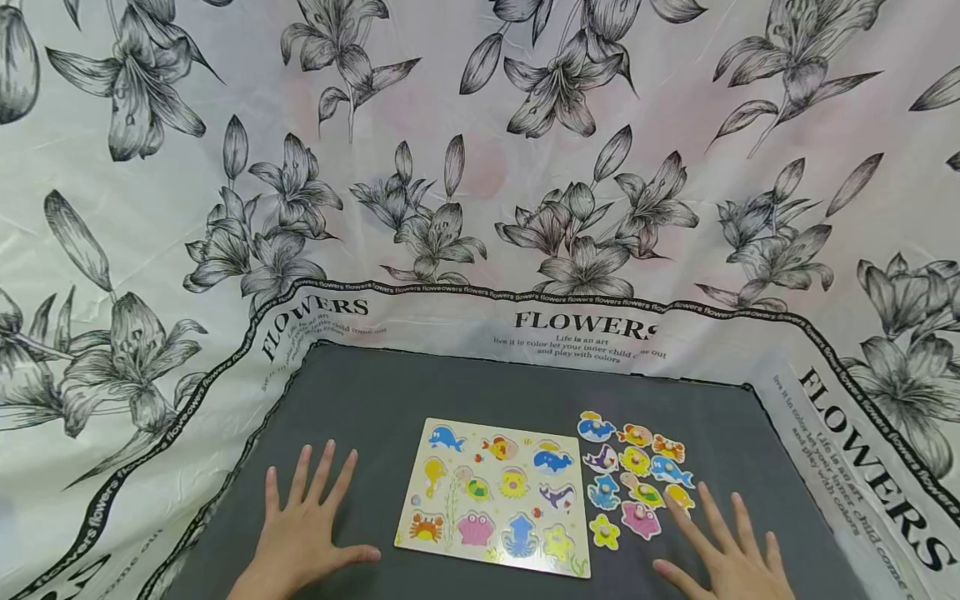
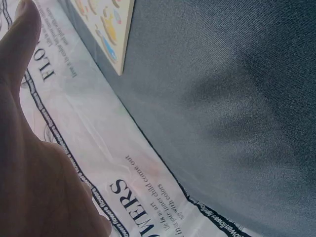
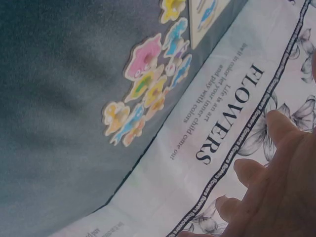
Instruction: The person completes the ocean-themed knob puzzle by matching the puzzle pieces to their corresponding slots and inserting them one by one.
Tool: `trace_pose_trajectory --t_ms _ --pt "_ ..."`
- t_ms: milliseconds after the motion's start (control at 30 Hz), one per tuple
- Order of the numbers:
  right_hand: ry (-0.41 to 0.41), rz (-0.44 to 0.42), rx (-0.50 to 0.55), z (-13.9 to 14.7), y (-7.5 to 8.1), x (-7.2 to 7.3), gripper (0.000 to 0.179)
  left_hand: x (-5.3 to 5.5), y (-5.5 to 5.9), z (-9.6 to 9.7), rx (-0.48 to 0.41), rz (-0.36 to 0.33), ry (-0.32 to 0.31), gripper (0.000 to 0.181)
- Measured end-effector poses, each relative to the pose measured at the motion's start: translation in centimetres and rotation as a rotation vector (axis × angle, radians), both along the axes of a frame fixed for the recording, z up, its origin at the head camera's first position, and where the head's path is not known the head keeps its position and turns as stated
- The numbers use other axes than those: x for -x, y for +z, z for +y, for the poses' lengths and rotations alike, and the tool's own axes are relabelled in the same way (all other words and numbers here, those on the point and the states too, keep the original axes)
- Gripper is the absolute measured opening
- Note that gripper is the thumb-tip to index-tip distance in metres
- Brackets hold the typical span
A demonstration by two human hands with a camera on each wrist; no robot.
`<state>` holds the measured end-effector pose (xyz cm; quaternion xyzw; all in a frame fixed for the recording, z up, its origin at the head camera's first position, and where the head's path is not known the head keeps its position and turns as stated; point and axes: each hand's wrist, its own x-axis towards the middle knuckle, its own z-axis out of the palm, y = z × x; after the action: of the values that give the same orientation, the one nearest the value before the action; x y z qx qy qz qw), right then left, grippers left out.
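A cream puzzle board (image 1: 491, 497) printed with sea animals lies on the dark grey table. To its right lie several loose puzzle pieces, among them a pink crab-like piece (image 1: 641, 518), a yellow starfish (image 1: 604, 531) and a blue squid (image 1: 603, 492). My left hand (image 1: 306, 521), fingers spread, is left of the board and holds nothing. My right hand (image 1: 727, 554) is also spread and holds nothing; its index fingertip overlaps a yellow piece (image 1: 681, 497) in the head view. In the right wrist view the pink piece (image 3: 143, 57) shows a small knob.
A white cloth (image 1: 450, 333) printed with black lilies and the word FLOWERS surrounds the grey tabletop (image 1: 360, 392) at the back and both sides. The left wrist view catches a corner of the board (image 2: 116, 59).
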<state>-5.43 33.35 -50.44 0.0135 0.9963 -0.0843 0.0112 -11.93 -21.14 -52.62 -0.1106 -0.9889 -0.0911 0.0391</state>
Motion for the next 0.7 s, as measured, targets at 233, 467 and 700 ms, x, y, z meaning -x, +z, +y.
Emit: trace_pose_trajectory --t_ms 233,467,700 --pt "-0.005 -0.017 0.010 0.2 0.1 -0.2 0.088 0.0 0.0 0.4 -0.001 -0.009 -0.005 0.130" --pt "-0.001 -0.022 0.006 1.0 0.8 -0.1 0.086 0.1 -0.1 0.7 -0.001 0.012 -0.028 0.131" --pt "-0.007 -0.051 0.111 1.3 2.0 0.0 0.079 0.1 -1.0 1.5 -0.053 0.009 -0.113 0.131"
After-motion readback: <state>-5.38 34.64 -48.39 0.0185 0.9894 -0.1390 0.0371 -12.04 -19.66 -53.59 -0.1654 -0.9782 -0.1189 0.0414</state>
